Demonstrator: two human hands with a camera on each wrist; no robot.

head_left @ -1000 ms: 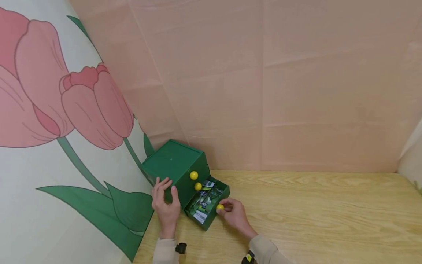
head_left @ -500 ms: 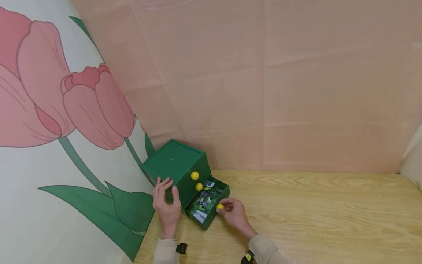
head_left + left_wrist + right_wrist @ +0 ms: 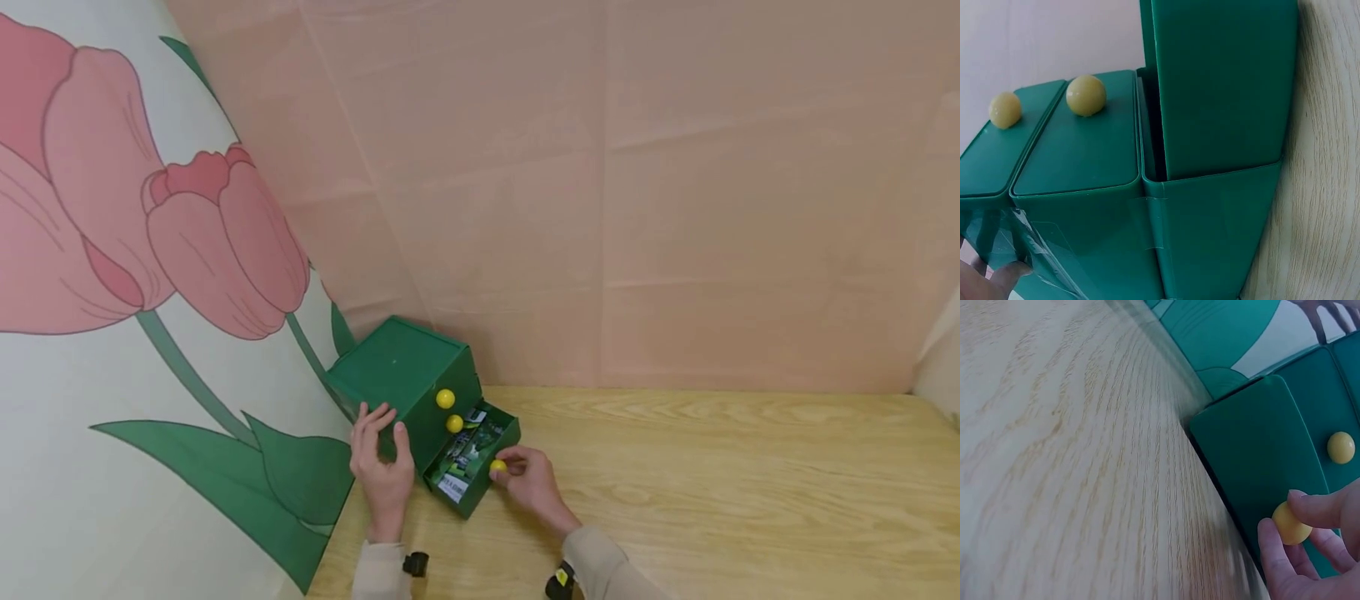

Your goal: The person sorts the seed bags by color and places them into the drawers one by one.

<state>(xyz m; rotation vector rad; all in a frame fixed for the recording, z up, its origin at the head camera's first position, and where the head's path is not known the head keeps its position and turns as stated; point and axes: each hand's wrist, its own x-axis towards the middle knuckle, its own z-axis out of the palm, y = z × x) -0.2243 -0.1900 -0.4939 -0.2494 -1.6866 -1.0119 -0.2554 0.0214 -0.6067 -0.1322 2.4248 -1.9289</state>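
Note:
A green drawer cabinet (image 3: 397,371) stands at the left end of the table, with yellow ball knobs on its drawers. Its bottom drawer (image 3: 482,487) is pulled out, and printed pictures and lettering show inside it. Between thumb and fingers, my right hand (image 3: 534,487) pinches that drawer's yellow knob (image 3: 1291,524). My left hand (image 3: 384,483) rests against the cabinet's near side with fingers extended, the fingertips at its top edge. In the left wrist view, a thumb and fingers touch the cabinet wall (image 3: 1085,244). The upper two drawers are closed, with knobs (image 3: 445,398) facing right.
The wood-grain table (image 3: 712,483) stretches to the right of the cabinet. A white panel with printed pink tulips (image 3: 217,242) stands close on the left. Behind the table hangs a creased pinkish cloth (image 3: 637,208).
The bottom drawer has slid slightly inward toward the cabinet, my right hand moving with its knob. My left hand stays at the cabinet's side. The view has shifted a little.

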